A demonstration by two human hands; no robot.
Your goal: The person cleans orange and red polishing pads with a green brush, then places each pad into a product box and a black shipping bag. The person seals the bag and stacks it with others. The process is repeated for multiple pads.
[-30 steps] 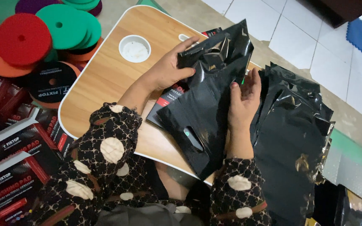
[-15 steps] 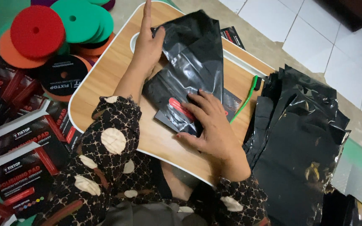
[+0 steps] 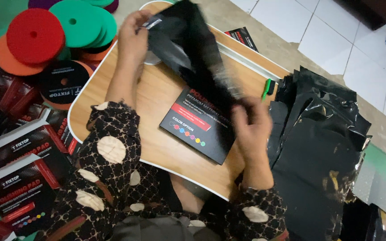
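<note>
Head view. Two hands, one black bag stretched between them, blurred. Left hand, upper centre of frame, pinches the bag's top corner. Right hand, centre right, is clenched on the bag's lower end. The bag hangs slanted above the counter.

One flat black card with a red stripe and a row of coloured dots lies on the counter at centre, directly under the bag; its upper right corner is covered by the bag and right hand.

One green pen at the counter's right edge. A pile of black bags on the floor, right of frame; count not readable.

Upper left: stacked foam discs, one red, at least two green, orange beneath. Lower left: several black-and-red boxes, overlapped, exact count unclear.
</note>
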